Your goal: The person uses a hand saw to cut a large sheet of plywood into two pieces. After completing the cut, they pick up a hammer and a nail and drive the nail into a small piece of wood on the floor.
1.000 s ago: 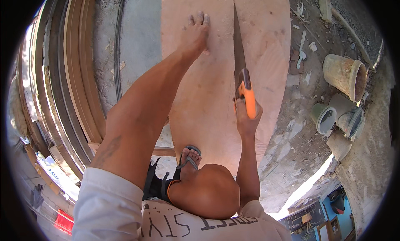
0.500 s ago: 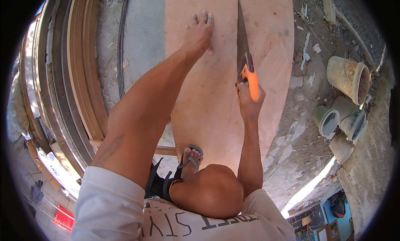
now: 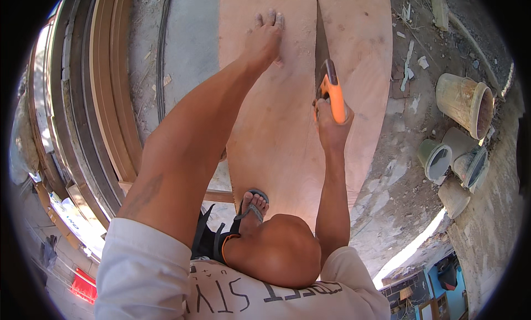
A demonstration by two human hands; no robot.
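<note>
A large, pale reddish plywood sheet lies in front of me. My left hand presses on its far part with the fingers spread. To the right, my right hand is wrapped round the orange and black handle of a handsaw. A dark, tapering strip that looks like its blade runs away from the handle along a lengthwise line in the plywood. My sandalled foot rests on the near left part of the sheet.
Long wooden boards stand along the left. Dark cables run along the concrete beside the sheet. On the right, several dirty buckets, among them a large one, lie on rubble-strewn ground. A wooden piece shows under the sheet's near left edge.
My right hand and the handsaw have moved slightly forward, away from me, along the line in the plywood. My left hand stays in about the same place on the sheet.
</note>
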